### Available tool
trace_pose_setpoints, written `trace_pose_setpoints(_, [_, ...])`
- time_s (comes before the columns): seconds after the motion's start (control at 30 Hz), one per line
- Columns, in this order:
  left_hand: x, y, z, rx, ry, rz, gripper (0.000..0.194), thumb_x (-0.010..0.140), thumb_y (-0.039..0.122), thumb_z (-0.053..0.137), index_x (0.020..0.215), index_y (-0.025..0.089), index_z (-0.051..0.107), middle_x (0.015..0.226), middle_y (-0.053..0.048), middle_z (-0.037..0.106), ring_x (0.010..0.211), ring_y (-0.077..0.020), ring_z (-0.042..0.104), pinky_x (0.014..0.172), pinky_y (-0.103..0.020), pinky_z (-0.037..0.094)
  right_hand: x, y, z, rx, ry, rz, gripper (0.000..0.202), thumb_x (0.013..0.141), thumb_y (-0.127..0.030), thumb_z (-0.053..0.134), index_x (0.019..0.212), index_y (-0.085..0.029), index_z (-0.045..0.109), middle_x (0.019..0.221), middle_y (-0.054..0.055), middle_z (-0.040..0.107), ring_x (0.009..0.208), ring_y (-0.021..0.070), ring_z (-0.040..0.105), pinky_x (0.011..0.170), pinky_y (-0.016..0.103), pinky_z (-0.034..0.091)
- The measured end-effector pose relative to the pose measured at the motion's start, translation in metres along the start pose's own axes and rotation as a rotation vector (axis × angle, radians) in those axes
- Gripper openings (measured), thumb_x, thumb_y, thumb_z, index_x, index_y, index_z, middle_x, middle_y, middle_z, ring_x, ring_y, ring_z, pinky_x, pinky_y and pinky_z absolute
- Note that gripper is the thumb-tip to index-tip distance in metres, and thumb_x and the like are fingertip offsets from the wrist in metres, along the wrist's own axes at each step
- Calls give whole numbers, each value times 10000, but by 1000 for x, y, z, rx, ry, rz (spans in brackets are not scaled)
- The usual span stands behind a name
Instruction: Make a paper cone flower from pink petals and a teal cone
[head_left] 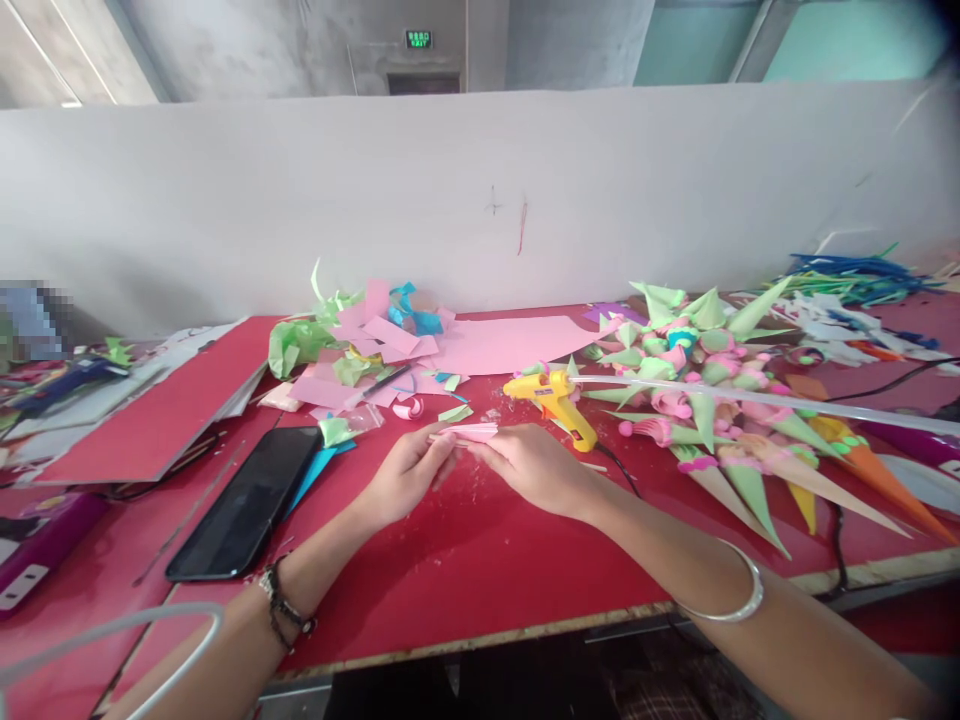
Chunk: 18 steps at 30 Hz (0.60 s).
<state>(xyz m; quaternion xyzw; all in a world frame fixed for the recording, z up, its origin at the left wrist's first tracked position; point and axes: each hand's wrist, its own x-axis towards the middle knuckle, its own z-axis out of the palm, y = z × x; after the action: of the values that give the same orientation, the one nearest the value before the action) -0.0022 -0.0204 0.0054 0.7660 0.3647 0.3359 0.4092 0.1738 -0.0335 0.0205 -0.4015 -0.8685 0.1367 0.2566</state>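
Both grips pinching 1 pink paper strip (466,433) at bench (465,570) centre, left hand (409,472) at 9 o'clock of it, right hand (534,466) at 3 o'clock, yellow glue gun (553,402) just beyond at 1 o'clock, black phone (247,502) at 9 o'clock, paper cones (720,420) at 3 o'clock.

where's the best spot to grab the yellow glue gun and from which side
Likely by its orange handle, coming from the near right. The glue gun lies on its side on the red table, nozzle pointing left, handle angled toward the right hand. Its cord trails off the handle end, and both hands pinch the pink paper roll.
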Motion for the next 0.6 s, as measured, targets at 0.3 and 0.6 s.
trace_pose_setpoints(0.3, [-4,7,-6,176,-4,62,251,826,333,423,769,122,547,542,43,471,468,-73,417,468,-186,344,-1,4,-4,379,-138,32,422,905,-324,293,657,-125,569,485,-38,428,453,59,420,473,191,324])
trace_pose_setpoints(0.6, [-4,1,-6,293,-5,118,290,835,312,404,722,112,580,519,33,464,493,-78,387,475,-178,321,0,5,-6,387,-208,-27,351,898,-279,315,742,-140,598,525,-42,444,497,62,433,517,184,346])
